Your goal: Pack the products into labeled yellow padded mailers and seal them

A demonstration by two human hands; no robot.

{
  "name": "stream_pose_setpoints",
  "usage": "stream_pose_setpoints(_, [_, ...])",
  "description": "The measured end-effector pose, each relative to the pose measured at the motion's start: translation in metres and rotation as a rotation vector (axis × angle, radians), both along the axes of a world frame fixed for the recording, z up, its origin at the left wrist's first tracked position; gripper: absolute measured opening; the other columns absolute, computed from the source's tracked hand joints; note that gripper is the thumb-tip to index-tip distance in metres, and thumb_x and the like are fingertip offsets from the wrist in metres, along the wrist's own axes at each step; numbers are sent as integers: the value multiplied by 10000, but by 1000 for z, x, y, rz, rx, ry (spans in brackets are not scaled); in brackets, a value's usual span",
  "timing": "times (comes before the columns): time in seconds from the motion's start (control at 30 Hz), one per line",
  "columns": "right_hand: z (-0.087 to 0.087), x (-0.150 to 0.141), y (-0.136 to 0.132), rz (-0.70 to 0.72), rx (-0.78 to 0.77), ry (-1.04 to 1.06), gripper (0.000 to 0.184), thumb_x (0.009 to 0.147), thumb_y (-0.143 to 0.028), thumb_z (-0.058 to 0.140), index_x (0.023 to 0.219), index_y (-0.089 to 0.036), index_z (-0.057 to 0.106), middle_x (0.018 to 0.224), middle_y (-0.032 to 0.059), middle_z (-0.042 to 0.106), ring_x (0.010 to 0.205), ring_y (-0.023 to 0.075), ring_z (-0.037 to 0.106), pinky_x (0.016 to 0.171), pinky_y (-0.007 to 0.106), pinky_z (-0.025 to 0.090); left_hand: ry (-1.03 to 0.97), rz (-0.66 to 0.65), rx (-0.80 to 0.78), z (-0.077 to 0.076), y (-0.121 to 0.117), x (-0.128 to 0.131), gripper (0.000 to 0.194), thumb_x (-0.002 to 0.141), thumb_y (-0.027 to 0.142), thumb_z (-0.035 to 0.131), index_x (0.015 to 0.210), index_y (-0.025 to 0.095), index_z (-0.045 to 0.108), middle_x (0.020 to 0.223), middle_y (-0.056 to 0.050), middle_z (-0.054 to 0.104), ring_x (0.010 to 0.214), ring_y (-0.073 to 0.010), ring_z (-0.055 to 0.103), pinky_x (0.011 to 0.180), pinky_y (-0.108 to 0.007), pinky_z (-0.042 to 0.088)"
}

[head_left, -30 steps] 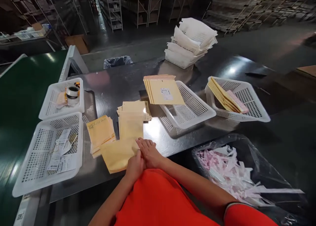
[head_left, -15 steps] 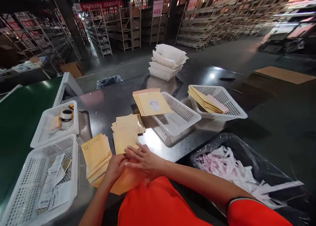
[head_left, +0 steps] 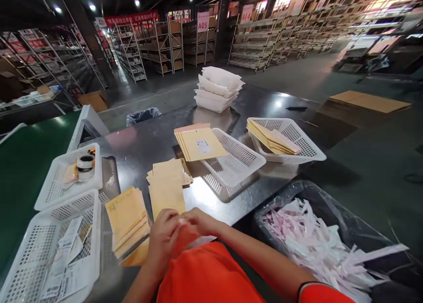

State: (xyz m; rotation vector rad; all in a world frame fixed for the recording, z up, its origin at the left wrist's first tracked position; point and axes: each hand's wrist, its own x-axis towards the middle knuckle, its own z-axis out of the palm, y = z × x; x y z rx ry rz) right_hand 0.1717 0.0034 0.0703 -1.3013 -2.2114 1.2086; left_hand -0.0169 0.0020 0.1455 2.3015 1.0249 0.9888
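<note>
The left hand (head_left: 161, 239) and right hand (head_left: 202, 221) are brought together at the worktop's near edge, fingers bent and partly closed, tips nearly meeting at a small pale edge. Whether it is pinched cannot be told, as the grip is hidden. A thin whitish strip (head_left: 200, 241) is seen just below the right hand, in front of the red shirt (head_left: 208, 272); the hands are probably held close to the body for steadiness.

Just beyond the hands, a pile of plain yellow paper envelopes (head_left: 167, 197) is laid on the dark, shiny metal worktop (head_left: 142, 140), and beside the left forearm a fanned pile of yellow padded envelopes (head_left: 125, 210) is set, both seemingly kept within short reach. Farther out, a labelled stack of yellow envelopes (head_left: 188, 144) is rested partly over a white perforated plastic basket (head_left: 247, 173), perhaps so that its edges are left easy to lift. More envelopes are leaned in a second white basket (head_left: 306, 146) to the right.

At the left, printed paper slips (head_left: 71, 237) and tape rolls (head_left: 85, 162) are held in separate baskets, presumably to be kept apart. Pink and white strips (head_left: 317, 232) are gathered in a plastic-lined bin at the right, apparently placed for easy dropping.
</note>
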Motion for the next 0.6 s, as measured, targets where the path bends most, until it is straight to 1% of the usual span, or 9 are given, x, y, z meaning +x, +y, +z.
stream_pose_setpoints(0.07, [7,8,5,-142,-16,17,298,846,-336,550,627,-145,482,558,-30,426,548,84,388,492,210,252,-86,176,-30,8,1,-14,301,939,287,506,688,170,626,714,-23,599,682,-105,578,617,-196,436])
stream_pose_setpoints(0.13, [25,12,7,-260,102,85,337,908,-423,503,745,-145,603,660,3,575,625,115,497,562,232,339,-115,263,-81,10,2,-25,350,937,299,510,622,162,576,647,-11,556,608,-96,541,564,-198,407])
stream_pose_setpoints(0.17, [36,12,7,-296,221,128,356,935,-453,481,869,-149,653,787,34,650,725,141,560,644,257,393,-117,255,-120,9,2,-28,356,944,303,490,629,162,577,653,-16,565,612,-101,549,564,-201,412])
stream_pose_setpoints(0.23, [57,2,4,-288,506,199,382,968,-472,466,1096,-166,655,1008,74,687,909,180,603,795,311,423,-107,178,-196,4,1,-25,329,961,290,436,723,165,625,743,-38,624,700,-124,598,628,-213,459])
stream_pose_setpoints(0.27, [65,-5,3,-263,631,224,361,970,-458,483,1132,-181,647,1028,67,689,924,177,607,811,315,420,-100,136,-215,1,0,-21,310,964,272,413,790,166,646,807,-51,648,760,-135,616,672,-223,479])
stream_pose_setpoints(0.33, [75,-23,1,-238,789,261,259,972,-397,511,1054,-206,667,936,21,701,826,141,615,742,292,410,-89,88,-217,-5,-2,-12,287,962,225,385,886,167,655,903,-66,664,843,-144,628,727,-236,496])
stream_pose_setpoints(0.43, [73,-38,1,-295,866,200,226,984,-313,493,890,-188,656,789,-6,679,692,117,576,653,292,366,-117,134,-150,-8,-5,-9,263,954,183,393,865,172,640,883,-49,661,823,-129,625,714,-219,493])
stream_pose_setpoints(0.53, [62,-24,3,-298,848,-47,258,985,-257,435,842,-153,624,744,32,639,671,138,531,656,312,350,-167,355,-11,-5,-5,-25,213,944,167,431,854,176,624,853,-26,650,828,-117,617,761,-211,486])
stream_pose_setpoints(0.6, [54,-6,5,-289,773,-146,271,979,-244,405,828,-147,608,749,55,627,694,153,526,685,325,355,-181,505,84,-2,-5,-38,197,942,160,439,858,178,616,856,-26,638,841,-119,608,782,-219,478])
